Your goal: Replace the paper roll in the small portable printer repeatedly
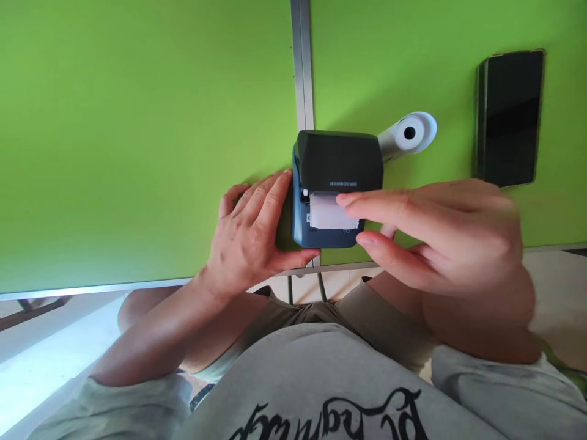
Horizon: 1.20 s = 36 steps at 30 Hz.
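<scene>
A dark label printer with a black lid and blue-grey base stands near the table's front edge. White paper sticks out of its front slot and lies over the front of the base. My left hand braces the printer's left front corner, fingertips against its side and thumb along the front edge. From the right, my right hand reaches over the printer with its index finger stretched out on the paper. Its thumb is apart from the index finger, by the printer's front right corner. The paper inside the printer is hidden by the lid.
A white paper roll with a dark core hole stands behind the printer's right side. Farther right lies a black smartphone. A metal strip joins two green table panels. My legs are below the front edge.
</scene>
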{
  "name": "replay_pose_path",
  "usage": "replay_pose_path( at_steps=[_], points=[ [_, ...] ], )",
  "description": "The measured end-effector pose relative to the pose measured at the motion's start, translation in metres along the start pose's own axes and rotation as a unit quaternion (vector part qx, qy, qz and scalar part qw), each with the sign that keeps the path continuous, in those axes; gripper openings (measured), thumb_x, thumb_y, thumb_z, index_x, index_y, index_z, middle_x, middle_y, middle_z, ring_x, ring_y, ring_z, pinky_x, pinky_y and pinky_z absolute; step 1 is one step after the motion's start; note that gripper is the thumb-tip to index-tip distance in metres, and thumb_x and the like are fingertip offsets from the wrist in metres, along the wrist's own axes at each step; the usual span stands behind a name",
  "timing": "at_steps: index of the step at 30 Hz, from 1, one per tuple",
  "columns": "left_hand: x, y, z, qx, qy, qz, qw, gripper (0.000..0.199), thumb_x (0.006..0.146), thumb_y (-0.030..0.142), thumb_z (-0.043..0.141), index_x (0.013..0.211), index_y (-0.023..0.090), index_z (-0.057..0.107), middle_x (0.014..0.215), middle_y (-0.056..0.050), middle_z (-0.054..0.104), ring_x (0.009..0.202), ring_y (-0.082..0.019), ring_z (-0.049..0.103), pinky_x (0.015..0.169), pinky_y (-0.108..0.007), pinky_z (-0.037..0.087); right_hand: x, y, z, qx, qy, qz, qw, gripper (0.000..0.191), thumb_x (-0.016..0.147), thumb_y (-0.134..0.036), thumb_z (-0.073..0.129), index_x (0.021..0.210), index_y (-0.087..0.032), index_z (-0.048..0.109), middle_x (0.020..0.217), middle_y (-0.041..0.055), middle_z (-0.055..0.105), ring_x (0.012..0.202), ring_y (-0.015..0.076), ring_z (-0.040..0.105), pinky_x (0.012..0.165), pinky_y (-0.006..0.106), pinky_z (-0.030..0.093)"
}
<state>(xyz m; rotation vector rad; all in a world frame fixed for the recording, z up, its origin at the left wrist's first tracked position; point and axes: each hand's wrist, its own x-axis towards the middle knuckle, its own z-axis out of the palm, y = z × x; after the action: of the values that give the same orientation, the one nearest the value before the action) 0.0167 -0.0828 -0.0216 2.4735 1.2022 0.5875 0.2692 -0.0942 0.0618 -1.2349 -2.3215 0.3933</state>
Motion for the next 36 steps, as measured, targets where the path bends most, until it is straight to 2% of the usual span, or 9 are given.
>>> replay_pose_path(
  at_steps=[4, 9, 12, 15, 19, 22, 28, 32, 36],
  points=[
    [0.0, 0.0, 0.0, 0.012, 0.005, 0.008, 1.0, 0.101, 0.09, 0.087, 0.05, 0.159, 0.014, 0.038, 0.148, -0.019, 0.064, 0.135, -0.033, 0.064, 0.118, -0.042, 0.037, 0.002, 0.002, 0.0, 0.008, 0.035, 0.003, 0.999, 0.016, 0.095, -0.017, 0.068, 0.109, -0.02, 0.074, 0.137, 0.0073, 0.075, 0.074, 0.0094, 0.075, 0.066, 0.027, 0.055],
    [-0.001, 0.0, 0.001, 0.009, 0.009, 0.007, 1.0, 0.103, 0.089, 0.087, 0.052, 0.16, 0.014, 0.038, 0.147, -0.019, 0.065, 0.133, -0.034, 0.065, 0.117, -0.042, 0.037, 0.009, 0.005, 0.005, -0.041, 0.012, 0.053, 0.998, 0.025, 0.1, -0.026, 0.061, 0.122, -0.022, 0.072, 0.15, 0.0091, 0.066, 0.072, 0.0129, 0.076, 0.064, 0.031, 0.057],
    [0.0, 0.0, 0.001, 0.011, 0.009, 0.004, 1.0, 0.102, 0.089, 0.087, 0.052, 0.16, 0.015, 0.037, 0.147, -0.019, 0.065, 0.132, -0.034, 0.066, 0.117, -0.042, 0.037, 0.016, 0.006, 0.01, -0.07, -0.004, 0.093, 0.993, 0.026, 0.103, -0.029, 0.055, 0.118, -0.024, 0.075, 0.142, 0.006, 0.072, 0.084, 0.016, 0.078, 0.067, 0.03, 0.056],
    [0.0, 0.0, 0.001, 0.017, 0.007, 0.006, 1.0, 0.1, 0.091, 0.085, 0.051, 0.161, 0.015, 0.036, 0.147, -0.018, 0.065, 0.131, -0.033, 0.066, 0.117, -0.042, 0.038, 0.025, 0.004, 0.014, -0.091, -0.015, 0.118, 0.989, 0.027, 0.104, -0.024, 0.051, 0.112, -0.025, 0.077, 0.122, 0.0027, 0.08, 0.091, 0.0169, 0.077, 0.066, 0.029, 0.051],
    [0.0, -0.001, 0.001, 0.019, 0.003, 0.004, 1.0, 0.1, 0.091, 0.086, 0.049, 0.16, 0.014, 0.036, 0.148, -0.019, 0.065, 0.133, -0.033, 0.065, 0.117, -0.042, 0.037, 0.039, -0.001, 0.02, -0.155, -0.062, 0.171, 0.971, 0.027, 0.103, -0.025, 0.05, 0.107, -0.024, 0.076, 0.097, 0.0034, 0.081, 0.08, 0.0192, 0.073, 0.063, 0.032, 0.041],
    [-0.001, 0.0, 0.001, 0.019, 0.003, 0.001, 1.0, 0.102, 0.091, 0.088, 0.047, 0.161, 0.014, 0.035, 0.148, -0.019, 0.064, 0.135, -0.033, 0.064, 0.119, -0.042, 0.036, 0.044, -0.002, 0.025, -0.178, -0.095, 0.202, 0.958, 0.027, 0.104, -0.029, 0.048, 0.106, -0.023, 0.074, 0.087, 0.0051, 0.077, 0.077, 0.0205, 0.071, 0.065, 0.031, 0.04],
    [-0.002, 0.001, 0.0, 0.018, 0.002, -0.001, 1.0, 0.097, 0.094, 0.084, 0.046, 0.161, 0.015, 0.036, 0.149, -0.018, 0.064, 0.136, -0.032, 0.064, 0.119, -0.042, 0.036, 0.041, 0.01, 0.026, -0.137, -0.083, 0.14, 0.977, 0.018, 0.096, -0.024, 0.059, 0.108, -0.025, 0.073, 0.079, 0.0028, 0.076, 0.07, 0.0204, 0.069, 0.062, 0.03, 0.041],
    [-0.002, 0.001, 0.0, 0.012, -0.007, -0.01, 1.0, 0.097, 0.092, 0.08, 0.052, 0.164, 0.017, 0.033, 0.151, -0.017, 0.064, 0.136, -0.034, 0.063, 0.118, -0.044, 0.037, 0.04, 0.017, 0.024, -0.123, -0.104, 0.123, 0.979, 0.029, 0.089, -0.015, 0.063, 0.113, -0.028, 0.072, 0.085, 0.002, 0.079, 0.064, 0.0202, 0.067, 0.054, 0.032, 0.033],
    [-0.002, 0.001, 0.0, 0.011, -0.011, -0.011, 1.0, 0.098, 0.091, 0.079, 0.054, 0.164, 0.017, 0.031, 0.151, -0.018, 0.063, 0.136, -0.035, 0.063, 0.119, -0.045, 0.037, 0.047, 0.012, 0.023, -0.138, -0.112, 0.122, 0.976, 0.023, 0.092, -0.018, 0.059, 0.109, -0.026, 0.073, 0.079, 0.0016, 0.078, 0.061, 0.0212, 0.066, 0.05, 0.034, 0.025]
  ],
)
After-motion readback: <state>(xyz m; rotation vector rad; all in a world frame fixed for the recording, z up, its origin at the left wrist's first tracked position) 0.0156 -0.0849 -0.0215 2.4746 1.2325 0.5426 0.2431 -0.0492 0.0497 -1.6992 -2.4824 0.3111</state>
